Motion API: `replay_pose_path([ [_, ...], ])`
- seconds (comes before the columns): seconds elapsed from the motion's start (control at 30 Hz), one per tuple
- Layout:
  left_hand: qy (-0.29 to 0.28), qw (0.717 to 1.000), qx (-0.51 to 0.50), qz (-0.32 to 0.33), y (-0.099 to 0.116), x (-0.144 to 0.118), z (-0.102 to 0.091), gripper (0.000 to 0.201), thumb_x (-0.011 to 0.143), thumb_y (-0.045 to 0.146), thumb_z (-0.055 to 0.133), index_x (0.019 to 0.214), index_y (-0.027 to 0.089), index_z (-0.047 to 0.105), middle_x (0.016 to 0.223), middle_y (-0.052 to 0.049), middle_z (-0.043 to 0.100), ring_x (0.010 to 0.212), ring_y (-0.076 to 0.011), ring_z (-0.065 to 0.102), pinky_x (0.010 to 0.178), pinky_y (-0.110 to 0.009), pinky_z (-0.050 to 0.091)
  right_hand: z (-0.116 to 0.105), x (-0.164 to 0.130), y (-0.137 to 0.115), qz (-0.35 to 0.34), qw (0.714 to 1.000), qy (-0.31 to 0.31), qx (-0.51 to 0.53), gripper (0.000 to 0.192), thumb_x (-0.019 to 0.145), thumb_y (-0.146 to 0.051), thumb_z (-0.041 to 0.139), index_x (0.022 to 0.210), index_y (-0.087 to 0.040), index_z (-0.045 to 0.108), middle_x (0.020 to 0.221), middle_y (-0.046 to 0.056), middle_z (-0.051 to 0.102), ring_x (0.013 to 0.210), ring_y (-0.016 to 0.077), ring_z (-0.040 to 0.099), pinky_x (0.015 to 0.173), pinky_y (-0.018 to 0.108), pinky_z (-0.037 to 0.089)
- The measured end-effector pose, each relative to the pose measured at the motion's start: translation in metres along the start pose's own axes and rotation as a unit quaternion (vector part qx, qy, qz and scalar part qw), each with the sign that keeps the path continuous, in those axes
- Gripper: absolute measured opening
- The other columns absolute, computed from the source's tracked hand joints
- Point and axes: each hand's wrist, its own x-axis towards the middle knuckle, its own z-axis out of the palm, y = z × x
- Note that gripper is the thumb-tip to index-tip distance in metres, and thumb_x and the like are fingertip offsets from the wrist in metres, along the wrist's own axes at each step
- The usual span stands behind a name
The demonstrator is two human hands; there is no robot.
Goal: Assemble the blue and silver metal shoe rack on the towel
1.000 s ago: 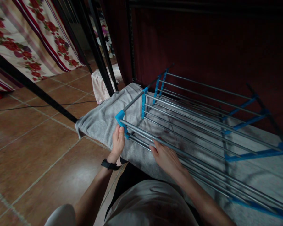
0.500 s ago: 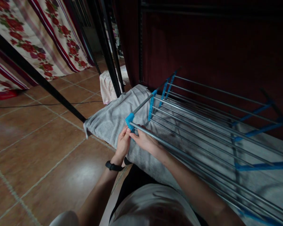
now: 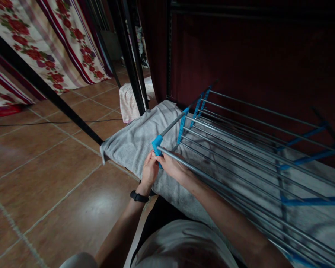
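Pinching the bright blue plastic corner joint (image 3: 157, 142) of the grey metal-rod drying rack (image 3: 240, 149), my left hand (image 3: 150, 172) and my right hand (image 3: 171, 166) now sit together at its near left corner, fingertips closed on the joint and on the end of the nearest steel rod (image 3: 212, 178) where it plugs in. A second ago my right hand lay flat further right along the rods; it has since slid left to meet the other, so I judge both grips are now working that one connection rather than steadying the frame. A black wristband (image 3: 139, 196) shows on my left wrist. The rack lies flat on a pale grey towel (image 3: 131, 143) spread over a low surface, its rods running away to the right past more blue cross clips (image 3: 181, 126). Behind it hangs a dark maroon curtain (image 3: 254, 59). To the left, black metal poles (image 3: 128, 59) slant over the brown tiled floor (image 3: 44, 178), with a red-flowered cloth (image 3: 44, 44) at far left and a small pink-striped fabric bundle (image 3: 130, 98) beyond the towel.
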Motion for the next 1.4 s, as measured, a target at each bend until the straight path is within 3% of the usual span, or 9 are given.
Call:
replay_pose_path([
  [0.23,0.017,0.999,-0.036,0.009,-0.003,0.0,0.003,0.014,0.077,0.027,0.076,0.087,0.021,0.068,0.085,0.0,0.066,0.077,-0.0137,0.059,0.079,-0.025,0.05,0.007,0.0,0.0,-0.009,0.998,0.015,-0.066,0.049,0.103,-0.055,0.033,0.124,-0.021,0.062,0.091,0.009,0.075,0.084,0.0247,0.071,0.077,0.033,0.05],
  [0.4,0.018,0.998,-0.055,-0.006,-0.002,-0.001,0.005,0.015,0.076,0.025,0.077,0.081,0.018,0.065,0.076,0.003,0.06,0.07,-0.0095,0.055,0.071,-0.02,0.047,0.008,-0.003,-0.004,-0.009,0.997,0.033,-0.064,0.044,0.105,-0.047,0.033,0.123,-0.019,0.062,0.095,0.011,0.075,0.081,0.0241,0.071,0.073,0.032,0.051],
  [0.9,0.028,0.999,-0.037,-0.005,-0.002,-0.004,0.007,0.026,0.08,0.042,0.077,0.085,0.019,0.068,0.082,0.001,0.066,0.074,-0.0121,0.06,0.077,-0.024,0.048,-0.002,-0.006,-0.005,-0.001,0.999,-0.018,-0.049,0.044,0.104,-0.041,0.034,0.122,-0.017,0.066,0.106,0.012,0.075,0.093,0.0257,0.071,0.079,0.031,0.053],
  [1.4,0.028,0.999,-0.02,-0.005,-0.003,-0.004,0.008,0.024,0.084,0.043,0.074,0.086,0.019,0.068,0.081,0.002,0.063,0.074,-0.0116,0.057,0.077,-0.024,0.049,0.002,-0.005,0.002,-0.033,0.998,-0.055,-0.024,0.045,0.105,-0.034,0.028,0.127,-0.017,0.063,0.117,0.013,0.072,0.101,0.0236,0.07,0.083,0.029,0.051],
])
